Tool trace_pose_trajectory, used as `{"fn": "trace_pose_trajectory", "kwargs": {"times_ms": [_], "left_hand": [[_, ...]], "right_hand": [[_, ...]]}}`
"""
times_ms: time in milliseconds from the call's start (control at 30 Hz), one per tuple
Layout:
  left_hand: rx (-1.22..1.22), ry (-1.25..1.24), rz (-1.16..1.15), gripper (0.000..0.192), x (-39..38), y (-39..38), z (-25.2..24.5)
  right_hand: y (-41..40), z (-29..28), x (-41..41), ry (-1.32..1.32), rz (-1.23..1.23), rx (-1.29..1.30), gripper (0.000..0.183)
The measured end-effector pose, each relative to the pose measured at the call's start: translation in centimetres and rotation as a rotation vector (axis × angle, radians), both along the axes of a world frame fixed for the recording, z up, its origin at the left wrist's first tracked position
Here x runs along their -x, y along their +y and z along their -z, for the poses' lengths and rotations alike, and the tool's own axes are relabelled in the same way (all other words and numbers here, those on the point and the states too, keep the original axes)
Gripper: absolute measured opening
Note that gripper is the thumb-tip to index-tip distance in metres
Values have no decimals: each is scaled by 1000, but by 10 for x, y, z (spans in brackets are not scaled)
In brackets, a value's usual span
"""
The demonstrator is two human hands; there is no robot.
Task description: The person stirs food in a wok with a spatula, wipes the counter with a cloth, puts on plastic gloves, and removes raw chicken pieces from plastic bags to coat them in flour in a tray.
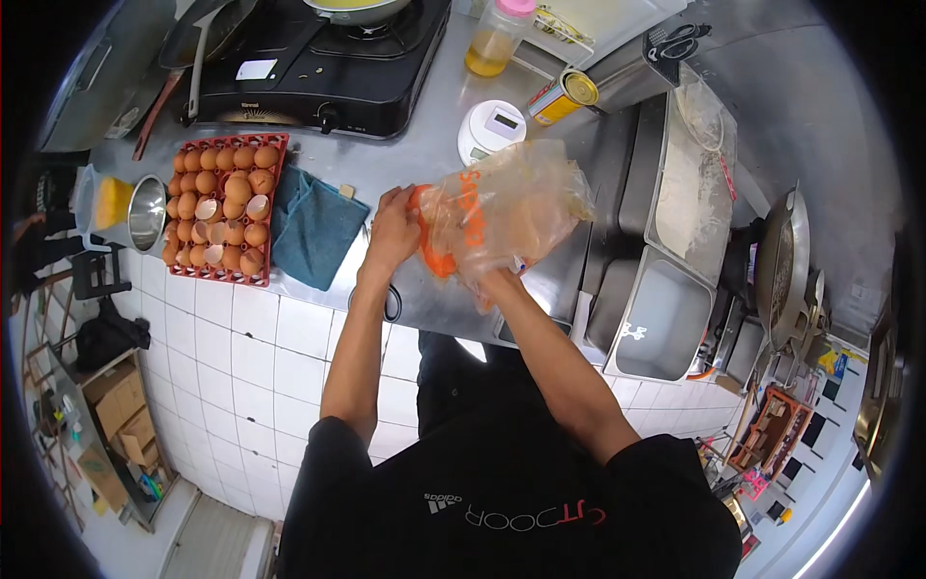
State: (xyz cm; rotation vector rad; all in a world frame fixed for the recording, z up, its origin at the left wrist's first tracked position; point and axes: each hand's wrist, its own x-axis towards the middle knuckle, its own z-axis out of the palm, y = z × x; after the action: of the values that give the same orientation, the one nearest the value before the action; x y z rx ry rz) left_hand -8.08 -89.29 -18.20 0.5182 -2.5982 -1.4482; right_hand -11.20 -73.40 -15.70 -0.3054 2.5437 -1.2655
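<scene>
A clear plastic bag [506, 203] with orange printing lies over the steel counter [434, 108], between my hands. My left hand [394, 224] grips its edge beside an orange part of the bag [432, 246]. At the bag's near side is my right hand [500, 286], its fingers partly hidden by the plastic, so its hold is unclear. A white digital kitchen scale [477, 127] stands just beyond the bag. A teal cloth [318, 228] lies left of my left hand, next to a red tray [269, 246] of brown eggs [237, 189] and some broken shells [213, 253].
A black gas stove [289, 105] stands at the back left. Behind the scale are a yellow can [561, 98] and a bottle of yellow liquid [495, 43]. Steel containers [662, 318] line the right side. A steel bowl [147, 213] sits left of the eggs.
</scene>
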Motion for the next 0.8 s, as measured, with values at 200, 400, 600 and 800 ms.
{"fn": "trace_pose_trajectory", "kwargs": {"times_ms": [200,400,600,800], "left_hand": [[-124,-74,49,27,10,2,-18],[-226,-112,-47,18,13,14,-23],[204,278,-179,26,14,13,22],[-541,-106,-2,28,14,8,34]], "right_hand": [[-16,-2,15,4,-63,-34,23],[-17,-8,15,-306,-25,136,28],[2,51,16,-237,76,589,28],[-4,44,45,-185,-105,79,30]]}}
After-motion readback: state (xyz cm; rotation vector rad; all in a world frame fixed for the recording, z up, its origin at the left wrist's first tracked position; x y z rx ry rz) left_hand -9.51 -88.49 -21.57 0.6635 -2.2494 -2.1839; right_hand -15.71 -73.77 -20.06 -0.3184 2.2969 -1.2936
